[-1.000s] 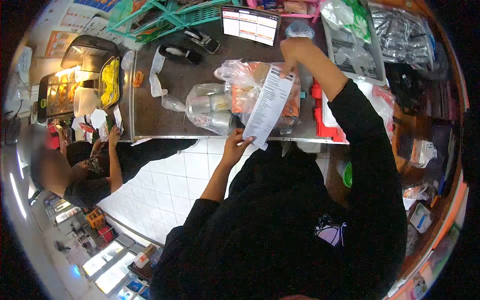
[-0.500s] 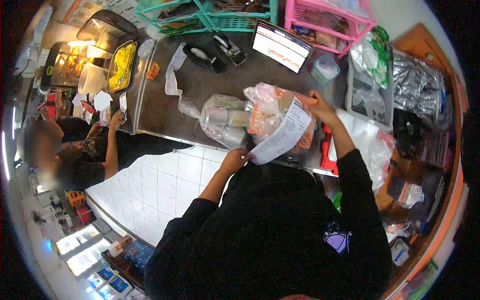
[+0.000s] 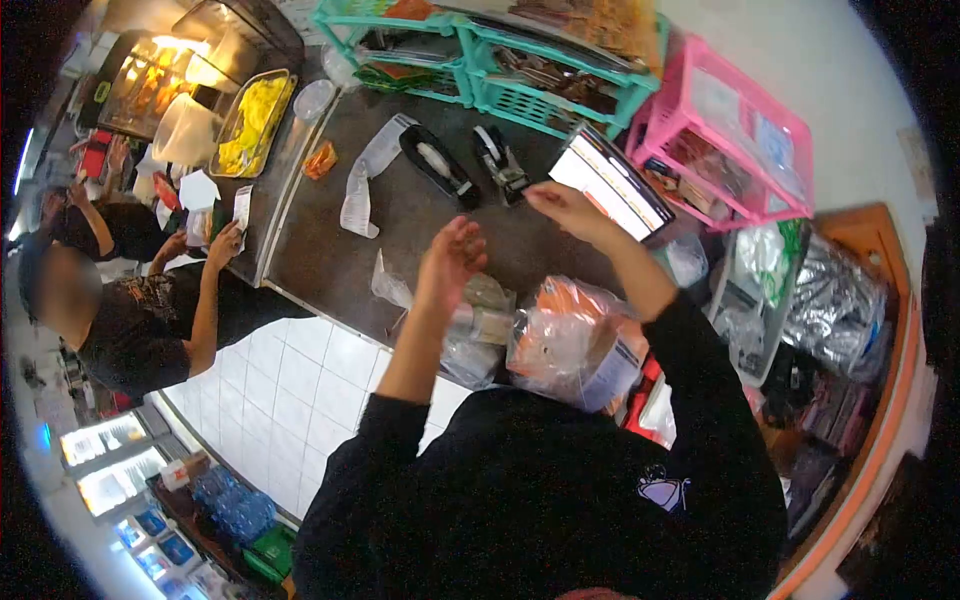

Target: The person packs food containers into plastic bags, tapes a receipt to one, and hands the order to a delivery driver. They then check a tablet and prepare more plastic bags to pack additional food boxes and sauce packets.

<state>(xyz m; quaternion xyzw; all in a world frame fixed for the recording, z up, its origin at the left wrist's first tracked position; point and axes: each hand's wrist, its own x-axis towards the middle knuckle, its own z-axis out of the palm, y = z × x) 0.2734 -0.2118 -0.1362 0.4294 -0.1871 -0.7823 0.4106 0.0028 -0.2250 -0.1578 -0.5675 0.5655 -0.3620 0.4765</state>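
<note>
While my right hand [image 3: 568,212] bunches its fingers by the black tool [image 3: 496,160] at its ten o'clock, pinching or not I cannot tell, my left hand [image 3: 453,258] curls loosely, the bagged orange package [image 3: 565,335] at its four o'clock.

One camera, worn on the head, looks forward and down over the black top [image 3: 560,490]. The left hand [image 3: 455,262], the right hand [image 3: 572,210] and the dark worktop [image 3: 312,232] are close. The round, wide view bends things near its edges.

Black hand tool [image 3: 499,165] — on dark counter [image 3: 315,245]
</note>
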